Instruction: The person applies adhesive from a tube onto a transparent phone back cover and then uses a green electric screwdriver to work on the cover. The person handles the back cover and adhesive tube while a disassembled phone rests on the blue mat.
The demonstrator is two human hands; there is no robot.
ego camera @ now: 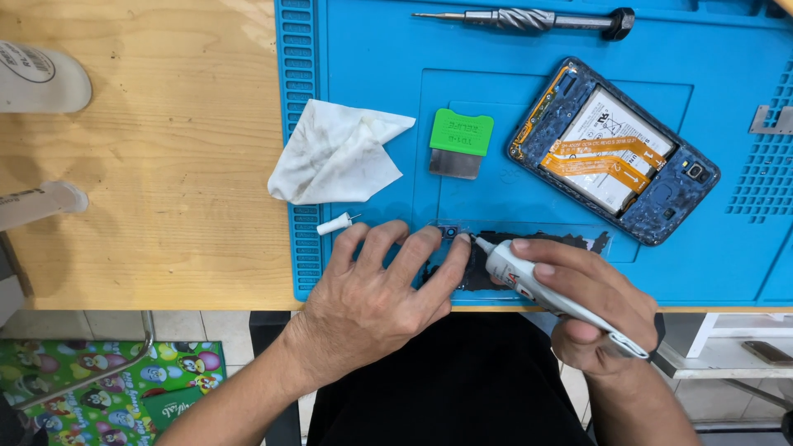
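We list a left hand, fingers spread flat and gripping nothing, pressing on a black phone back cover at the near edge of the blue work mat. Right hand: fingers wrapped around a white glue tube, nozzle touching the cover. Far right we note an opened phone. Left of it, a green scraper, then a crumpled white cloth. A white cap lies just beside the left fingers. Farthest, a screwdriver.
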